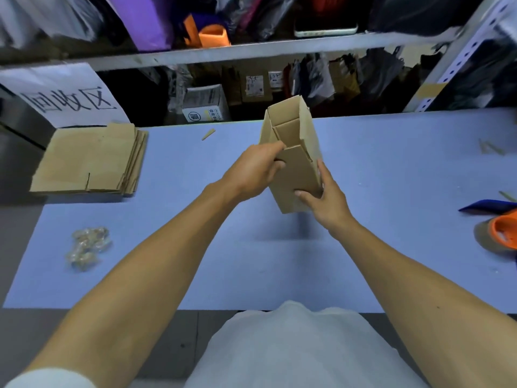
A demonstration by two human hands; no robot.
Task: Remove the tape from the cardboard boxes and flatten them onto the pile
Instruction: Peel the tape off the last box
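- Left hand (253,173): fingers curled around the near left edge of the box (291,155), fingertips tucked under a flap at its open end; thumb lies along the top of that edge.
- Right hand (326,198): thumb presses on the near face of the box, index finger runs up its right side; the other fingers wrap behind the cardboard and cannot be seen.
- Box: small, brown, held in the air above the middle of the tabletop (195,247), tilted with its open end pointing away and up. Inner flaps stand partly folded inside the opening. No tape can be made out on it at this sharpness.
- Both bare forearms reach in from the lower corners and meet at the box; a pale shirt fills the bottom centre.
- Pile of flattened boxes (89,159): lies at the far left corner of the tabletop, well apart from the held box, edges roughly squared.
- Wad of clear tape (88,246): crumpled on the tabletop, left of the left forearm, nearer than the pile.
- Small cardboard scrap (208,134) near the far edge, between pile and box.
- Orange-and-blue tool (500,226) at the right edge, partly cut off; kind cannot be told.
- White sign (65,96) with handwritten characters stands behind the pile.
- Shelves (251,49) behind the tabletop hold bags and parcels.
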